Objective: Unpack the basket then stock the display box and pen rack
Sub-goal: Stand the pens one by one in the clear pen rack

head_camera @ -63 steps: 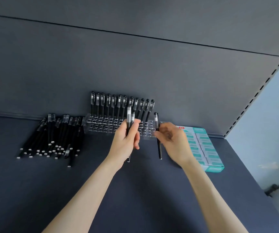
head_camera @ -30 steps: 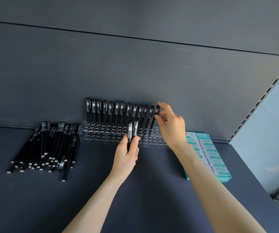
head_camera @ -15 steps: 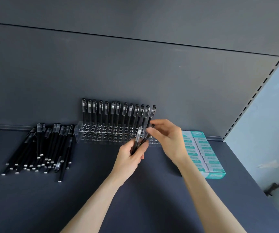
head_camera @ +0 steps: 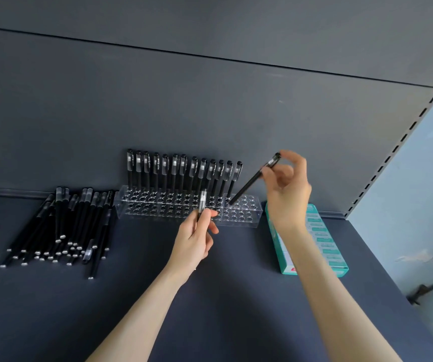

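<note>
1. Dark shelf (head_camera: 236, 296) carries all items.
2. Loose pile of black pens (head_camera: 61, 226) lies flat at left, just beside the rack.
3. Clear pen rack (head_camera: 163, 209) stands at the back panel. Its back row holds upright pens (head_camera: 184, 171), caps up.
4. Teal display box (head_camera: 325, 244) lies right of the rack, partly hidden by the right forearm.
5. Right hand (head_camera: 287, 194) is raised over the rack's right end. Its fingers (head_camera: 270, 176) pinch the cap end of a tilted pen (head_camera: 252, 181), whose tip sits at a back-row hole just right of the last upright pen.
6. Left hand (head_camera: 193, 241) is in front of the rack, fingers curled round a clear-capped pen (head_camera: 202, 203), held upright.
</note>
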